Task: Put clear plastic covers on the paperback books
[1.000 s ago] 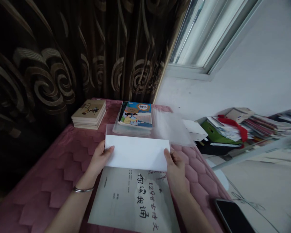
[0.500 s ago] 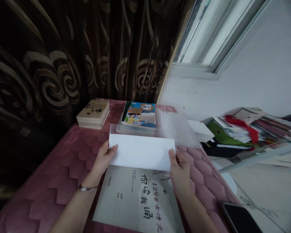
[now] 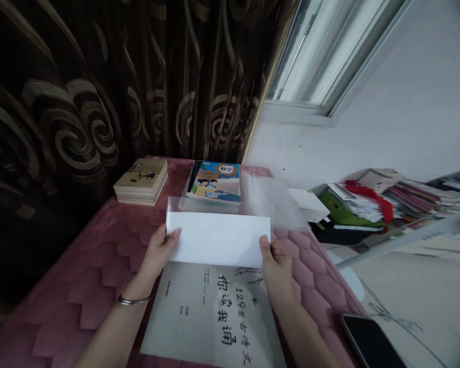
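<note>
A white paper sheet (image 3: 218, 239) is held up level, with a clear plastic edge (image 3: 214, 205) showing above its top. My left hand (image 3: 161, 249) grips its left end, thumb on the front face. At the right end my right hand (image 3: 275, 258) pinches it the same way. Whether the white piece is one sheet or several layers, I cannot tell. Below it lies a pale paper cover (image 3: 184, 319) with large handwritten-style Chinese characters and "129", its upper part hidden behind the white sheet. A silver bangle (image 3: 134, 300) circles my left wrist.
Beyond my hands lie a blue illustrated book (image 3: 214, 183) and clear plastic film (image 3: 278, 202). Tan books (image 3: 141, 181) are stacked at the back left. A phone (image 3: 371, 341) rests at the right edge of the pink quilted cover (image 3: 88, 286). Shelved papers (image 3: 414, 197) stand right; a dark curtain (image 3: 145, 76) hangs behind.
The whole scene has shifted slightly left in the picture, as the camera turned a little. Both hands keep their hold on the white sheet.
</note>
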Demonstrator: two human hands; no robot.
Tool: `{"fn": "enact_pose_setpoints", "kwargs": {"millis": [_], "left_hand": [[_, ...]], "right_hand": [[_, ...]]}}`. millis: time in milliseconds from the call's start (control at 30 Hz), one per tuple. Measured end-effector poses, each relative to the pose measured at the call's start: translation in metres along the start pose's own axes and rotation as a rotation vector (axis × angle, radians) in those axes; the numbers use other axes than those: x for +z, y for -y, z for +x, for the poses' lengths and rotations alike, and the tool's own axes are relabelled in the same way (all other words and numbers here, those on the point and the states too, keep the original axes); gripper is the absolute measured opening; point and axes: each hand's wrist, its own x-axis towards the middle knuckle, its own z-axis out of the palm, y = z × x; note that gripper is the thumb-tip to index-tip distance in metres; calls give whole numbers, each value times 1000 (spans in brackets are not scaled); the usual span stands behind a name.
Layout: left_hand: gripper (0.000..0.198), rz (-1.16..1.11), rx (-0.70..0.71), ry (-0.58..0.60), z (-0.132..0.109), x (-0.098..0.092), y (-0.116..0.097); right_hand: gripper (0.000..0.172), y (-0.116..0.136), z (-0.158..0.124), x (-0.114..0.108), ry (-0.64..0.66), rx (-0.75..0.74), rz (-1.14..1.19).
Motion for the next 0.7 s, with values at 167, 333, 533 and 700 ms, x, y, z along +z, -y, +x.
{"fn": "enact_pose_setpoints", "kwargs": {"millis": [167,333,533,700], "left_hand": [[51,-29,-24,4,-1,1,-2],[48,-97,-34,50,-1,-4,-1],[50,-81,-16,33,1,-3,3],[51,-44,-14,16,2,-2,7]], "right_hand": [[36,0,0,3,42,41,89],[36,0,0,4,10,28,0],[40,2,-1,3,14,25,-38],[36,1,-1,4,16,45,20]]}}
